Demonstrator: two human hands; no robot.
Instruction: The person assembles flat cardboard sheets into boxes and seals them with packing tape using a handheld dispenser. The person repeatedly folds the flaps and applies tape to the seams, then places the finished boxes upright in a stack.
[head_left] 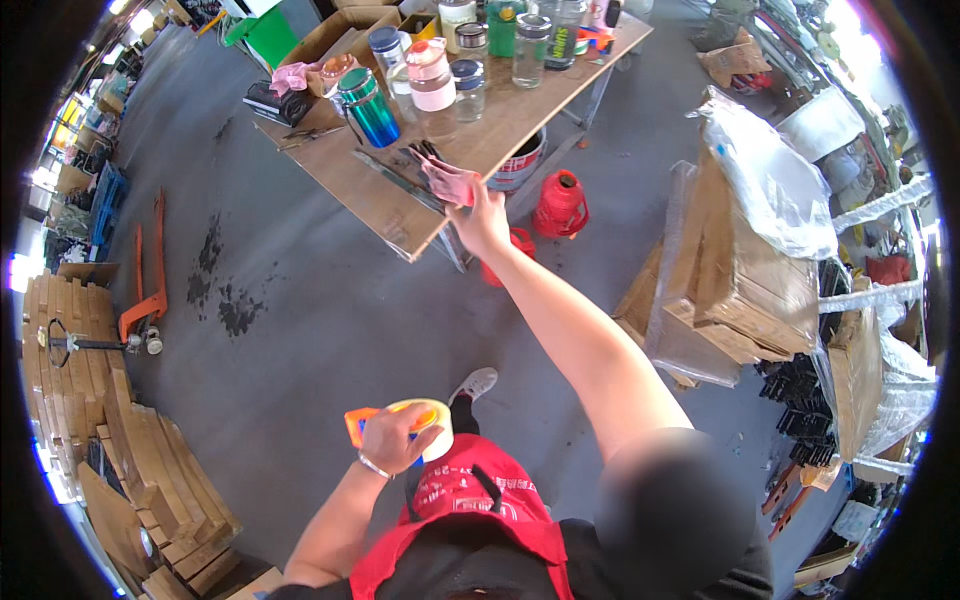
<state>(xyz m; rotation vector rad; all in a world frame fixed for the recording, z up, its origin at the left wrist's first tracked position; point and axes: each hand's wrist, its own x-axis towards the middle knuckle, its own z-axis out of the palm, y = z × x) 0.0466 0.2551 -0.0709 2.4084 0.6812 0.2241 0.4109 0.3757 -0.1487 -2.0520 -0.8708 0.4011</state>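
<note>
My left hand (392,440) is wrapped round a tape dispenser (357,425) with an orange end and a wide roll of pale yellowish tape (437,432), held low in front of my red apron (470,485). Stretched far forward, my right hand (481,222) reaches the near corner of a wooden table (405,235). Its fingers are closed on a soft-looking pink piece (449,184), perhaps cloth, with dark strips at its far end. Beside that piece, a long thin metal strip (395,178) lies on the tabletop.
Several bottles, among them a blue-green flask (368,108) and a pink-lidded bottle (430,78), crowd the table. Red containers (561,204) and a bucket (522,165) stand by its right side. Cartons (745,250) are stacked rightward; flat boards (150,470) and an orange pallet jack (150,300) stand leftward.
</note>
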